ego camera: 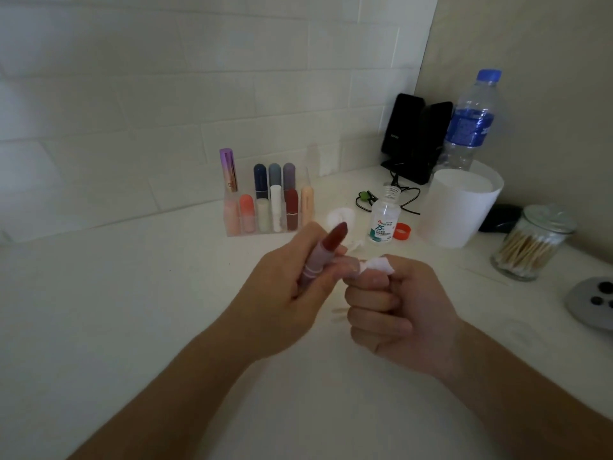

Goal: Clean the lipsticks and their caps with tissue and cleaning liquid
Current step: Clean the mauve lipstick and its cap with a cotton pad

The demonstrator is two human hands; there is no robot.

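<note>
Where the fingers (326, 275) of the left hand (285, 293) are curled round the lipstick (326, 245), its lower barrel is hidden and blurred; only the dark red bullet and some mauve tube are seen. A wad of tissue (381, 265) is pinched in the fisted right hand (398, 317), most of it buried. The lipstick is held above the counter (132, 310), its long axis tilted, bullet pointing far and right. Farther off, the uncapped cleaning liquid bottle (383, 224) is stood right of the lipstick organiser (258, 232).

Left hand (285, 293) grips uncapped lipstick (323, 252); right hand (401, 313) pinches tissue (479, 265) beside it.
</note>
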